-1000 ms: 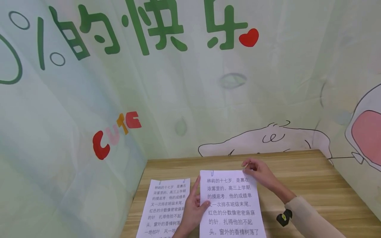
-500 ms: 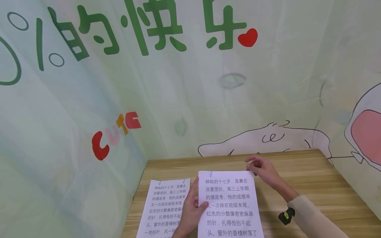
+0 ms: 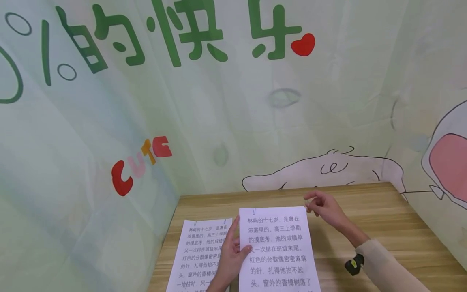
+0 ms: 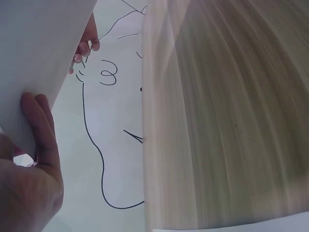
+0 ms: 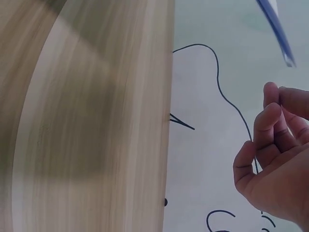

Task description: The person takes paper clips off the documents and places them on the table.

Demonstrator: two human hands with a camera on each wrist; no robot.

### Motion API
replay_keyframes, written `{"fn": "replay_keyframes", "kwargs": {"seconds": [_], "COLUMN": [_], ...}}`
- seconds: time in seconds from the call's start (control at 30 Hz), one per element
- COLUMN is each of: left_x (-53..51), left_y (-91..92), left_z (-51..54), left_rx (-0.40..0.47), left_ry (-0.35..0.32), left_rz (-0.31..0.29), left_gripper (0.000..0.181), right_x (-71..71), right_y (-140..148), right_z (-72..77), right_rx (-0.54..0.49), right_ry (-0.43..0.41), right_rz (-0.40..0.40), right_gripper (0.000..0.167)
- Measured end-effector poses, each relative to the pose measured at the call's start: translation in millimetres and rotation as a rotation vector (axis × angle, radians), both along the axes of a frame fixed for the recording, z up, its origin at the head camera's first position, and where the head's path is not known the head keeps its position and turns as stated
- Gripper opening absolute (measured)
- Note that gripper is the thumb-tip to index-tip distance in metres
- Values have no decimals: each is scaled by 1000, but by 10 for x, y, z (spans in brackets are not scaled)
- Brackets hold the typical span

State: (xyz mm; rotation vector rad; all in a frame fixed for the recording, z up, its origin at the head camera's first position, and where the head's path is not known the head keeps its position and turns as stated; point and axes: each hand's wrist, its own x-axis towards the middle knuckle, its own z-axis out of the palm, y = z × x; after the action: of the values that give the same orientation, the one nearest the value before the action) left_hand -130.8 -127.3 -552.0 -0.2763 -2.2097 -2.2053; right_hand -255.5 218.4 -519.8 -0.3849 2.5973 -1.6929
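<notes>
Two paper clips (image 3: pixel 224 221) sit on the far edge of the left printed paper (image 3: pixel 198 251), which lies on the table (image 3: pixel 383 235) and so looks like the finished one. Covering part of its right side, the left hand (image 3: pixel 231 257) grips the held printed paper (image 3: pixel 279 243) by its left edge, thumb on the printed face and fingers behind. That paper is right of the first and appears raised off the wood. A single clip (image 3: pixel 254 211) shows on its far edge, toward the left corner. Just beside its far right corner is the right hand (image 3: pixel 327 207), thumb and forefinger pressed together at the tips, other fingers curled; they seem to pinch a small pale thing (image 3: pixel 308 200), too small to tell, perhaps another clip.

The step in hand looks like clipping that corner; the next move would call for lining up the pinched thing with the far edge and sliding it on while the left hand steadies the paper.

Both papers have their long axis running near to far, the left one's near end slanting left. Their text tops point far; the near ends are out of view.
</notes>
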Motion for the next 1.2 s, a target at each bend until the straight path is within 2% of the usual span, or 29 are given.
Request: {"fn": "replay_keyframes", "kwargs": {"seconds": [0.47, 0.7, 1.03, 1.2], "left_x": [-5, -1, 40, 42], "left_y": [-28, -41, -88, -113], "left_z": [20, 56, 61, 57], "left_rx": [11, -18, -14, 1], "left_ry": [-44, -53, -47, -40], "left_rz": [31, 61, 69, 61], "left_gripper": [100, 99, 99, 98], "right_x": [9, 13, 47, 64], "right_y": [124, 126, 95, 121], "right_z": [-186, -360, -486, -570], "right_rx": [-15, 39, 147, 169], "right_ry": [-63, -88, -151, -186], "right_rz": [34, 56, 4, -20], "right_gripper": [28, 23, 18, 17]}}
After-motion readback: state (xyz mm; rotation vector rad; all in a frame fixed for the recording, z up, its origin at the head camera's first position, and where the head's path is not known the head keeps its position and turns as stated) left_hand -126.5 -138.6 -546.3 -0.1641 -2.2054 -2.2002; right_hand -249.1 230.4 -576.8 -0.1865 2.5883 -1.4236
